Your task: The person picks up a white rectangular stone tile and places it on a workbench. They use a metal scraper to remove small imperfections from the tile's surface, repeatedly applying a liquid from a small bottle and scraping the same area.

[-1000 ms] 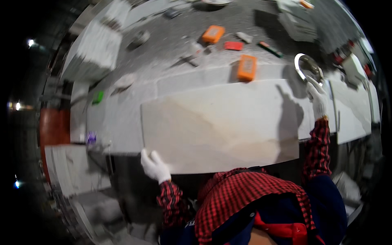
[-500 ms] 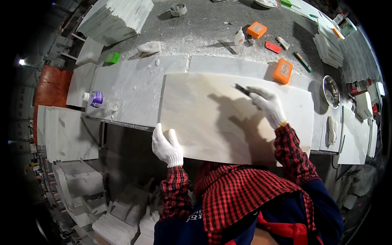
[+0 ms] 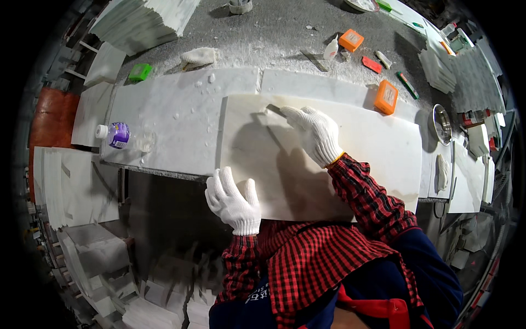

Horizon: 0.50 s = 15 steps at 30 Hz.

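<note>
Fingers in white gloves: those of my left hand [image 3: 233, 202] are at the near left corner of a pale slab [image 3: 378, 148], those of my right hand [image 3: 313, 134] above its far half. One slab, then, flat on the bench [image 3: 263, 41] before me, its near edge jutting past the front. I count one dark blade [image 3: 275, 110], two orange boxes [image 3: 386, 97], one green box [image 3: 140, 72], one red block [image 3: 371, 64], one green stick [image 3: 407, 85], one white squeeze bottle [image 3: 331, 48] and one flat metal strip [image 3: 314, 61]. To my left one purple-labelled bottle [image 3: 119, 135] lies on its side. Two round bowls [image 3: 441, 124] and two white cloth bundles [image 3: 199, 57] make up the rest near me.

The top edge cuts off the farther bowl, a grey cup-like thing [image 3: 240, 6] and the upper left stack [image 3: 145, 27], whose sheets I can't count. My right sleeve [image 3: 372, 197] covers part of the slab, and a shadow dims its middle. The back end of the blade is lost inside my glove.

On the left, my fingers are spread, thumb well apart, holding nothing; whether they press on the slab I can't tell. On the right, they are closed around the blade, its tip pointing left over the slab; whether it touches the surface, I can't make out
</note>
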Each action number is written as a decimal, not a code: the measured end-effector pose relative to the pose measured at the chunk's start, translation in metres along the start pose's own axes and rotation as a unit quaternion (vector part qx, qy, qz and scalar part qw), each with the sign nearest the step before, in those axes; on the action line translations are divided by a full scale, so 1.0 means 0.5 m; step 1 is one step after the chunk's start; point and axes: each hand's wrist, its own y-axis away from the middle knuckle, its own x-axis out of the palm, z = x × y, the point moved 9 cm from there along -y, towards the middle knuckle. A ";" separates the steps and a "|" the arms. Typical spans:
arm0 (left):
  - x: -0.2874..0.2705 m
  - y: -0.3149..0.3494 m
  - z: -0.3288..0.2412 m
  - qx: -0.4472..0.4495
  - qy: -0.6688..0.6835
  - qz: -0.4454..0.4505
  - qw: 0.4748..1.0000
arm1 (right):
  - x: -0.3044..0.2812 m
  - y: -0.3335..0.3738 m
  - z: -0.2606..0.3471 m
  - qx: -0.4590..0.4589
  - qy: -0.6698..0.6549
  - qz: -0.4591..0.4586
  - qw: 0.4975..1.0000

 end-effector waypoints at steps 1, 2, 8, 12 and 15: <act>0.003 0.001 0.002 -0.001 0.005 0.015 1.000 | -0.013 -0.005 0.002 0.005 0.004 -0.015 1.000; 0.005 0.001 0.004 -0.003 0.010 0.031 0.999 | -0.030 -0.008 0.001 0.010 0.008 -0.030 0.999; -0.005 -0.022 -0.001 0.075 0.061 0.113 0.989 | -0.100 0.074 -0.188 0.130 -0.132 -0.148 0.972; 0.023 -0.079 -0.008 0.121 0.086 0.136 0.979 | -0.127 0.140 -0.300 0.213 -0.093 -0.177 0.956; 0.047 -0.143 -0.018 0.165 0.081 0.132 0.974 | -0.121 0.147 -0.308 0.179 -0.071 -0.195 0.962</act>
